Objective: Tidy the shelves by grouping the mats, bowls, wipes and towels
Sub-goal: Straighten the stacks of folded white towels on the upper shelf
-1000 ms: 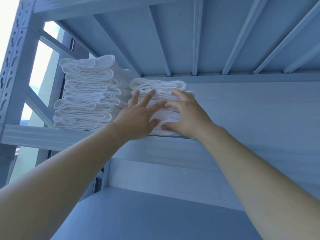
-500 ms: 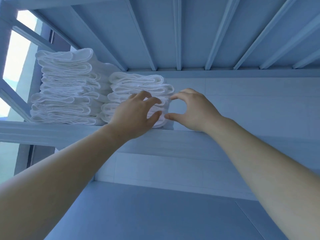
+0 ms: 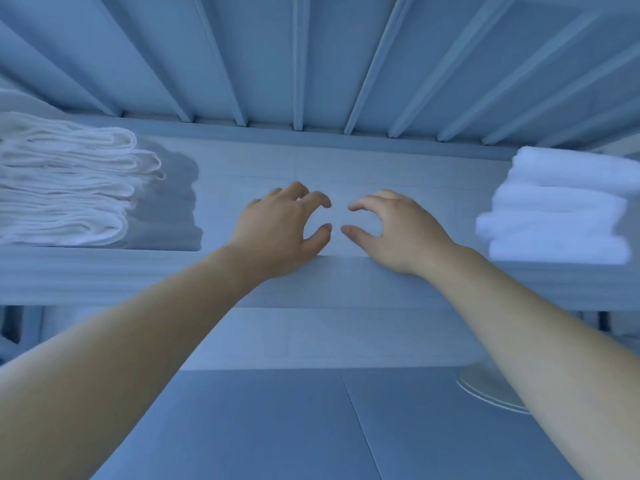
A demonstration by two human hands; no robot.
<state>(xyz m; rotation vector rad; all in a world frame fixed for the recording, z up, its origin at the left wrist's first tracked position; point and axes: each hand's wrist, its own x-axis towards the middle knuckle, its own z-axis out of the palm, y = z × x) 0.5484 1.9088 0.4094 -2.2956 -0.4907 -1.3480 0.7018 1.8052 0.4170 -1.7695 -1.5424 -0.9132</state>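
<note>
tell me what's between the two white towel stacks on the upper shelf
Head view: just the left hand and right hand, both empty; otherwise bare shelf.

I have 1 view only: the wide-angle camera on my head. It sits about level with the front lip of the shelf (image 3: 104, 275) and faces the back wall (image 3: 311, 164) squarely, near enough that my forearms stretch from the bottom corners to it. Its sweep takes in the ribbed underside (image 3: 311, 64) overhead and the lower shelf (image 3: 277, 427) beneath. My left hand (image 3: 277, 230) and right hand (image 3: 401, 230) fall near centre. The side edges cut the left towel stack (image 3: 62, 188) and right towel stack (image 3: 561, 209).
</note>
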